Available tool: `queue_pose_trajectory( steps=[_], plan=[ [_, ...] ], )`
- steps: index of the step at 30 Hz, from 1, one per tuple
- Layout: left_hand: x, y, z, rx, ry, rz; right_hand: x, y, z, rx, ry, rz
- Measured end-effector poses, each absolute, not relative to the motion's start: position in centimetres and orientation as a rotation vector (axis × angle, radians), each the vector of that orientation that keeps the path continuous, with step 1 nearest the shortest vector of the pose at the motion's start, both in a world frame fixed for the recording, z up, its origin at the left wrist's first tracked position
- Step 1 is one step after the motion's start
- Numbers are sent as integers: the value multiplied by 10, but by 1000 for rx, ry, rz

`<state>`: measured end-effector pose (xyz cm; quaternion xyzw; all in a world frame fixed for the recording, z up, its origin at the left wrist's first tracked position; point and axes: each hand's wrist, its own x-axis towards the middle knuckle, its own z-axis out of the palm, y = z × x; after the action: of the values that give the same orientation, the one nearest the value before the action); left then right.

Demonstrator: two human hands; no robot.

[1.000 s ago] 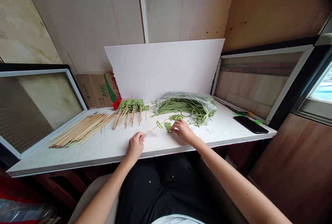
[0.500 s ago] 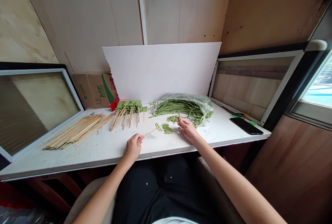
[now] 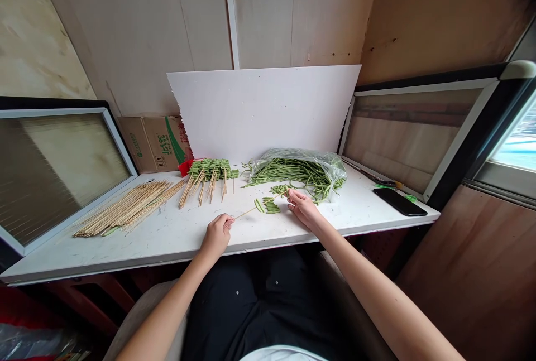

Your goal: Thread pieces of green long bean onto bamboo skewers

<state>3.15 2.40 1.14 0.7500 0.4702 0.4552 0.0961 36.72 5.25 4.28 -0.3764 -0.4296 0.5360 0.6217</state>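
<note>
My left hand [image 3: 218, 232], closed, pinches the near end of a thin bamboo skewer [image 3: 245, 213], which slants up to the right over the table. Partway along it, a couple of short green bean pieces [image 3: 259, 205] lie across the stick; they look threaded on it. At the skewer's far end my right hand [image 3: 302, 207] is closed, with a bit of green bean at its fingertips, partly hidden. Just left of that hand, a row of cut bean pieces [image 3: 271, 205] rests on the table, with a small heap of more pieces [image 3: 279, 189] behind.
Loose bamboo skewers [image 3: 125, 207] are spread at the left. Finished bean skewers [image 3: 209, 171] are stacked at the back. A clear plastic bag [image 3: 322, 158] of long beans [image 3: 288, 173] lies behind my right hand. A black phone [image 3: 400, 202] sits at the right of the white table [image 3: 167, 238].
The view has shifted slightly. My right fingertips and the bean piece are now closer against the skewer's far end; my left hand keeps its grip on the near end.
</note>
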Motion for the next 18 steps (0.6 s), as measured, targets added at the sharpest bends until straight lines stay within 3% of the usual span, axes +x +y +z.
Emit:
queue_pose_trajectory(
  steps=[18],
  plan=[
    [31, 24, 11, 2254, 1417, 1321, 369, 55, 39, -836, -952, 1278]
  ],
)
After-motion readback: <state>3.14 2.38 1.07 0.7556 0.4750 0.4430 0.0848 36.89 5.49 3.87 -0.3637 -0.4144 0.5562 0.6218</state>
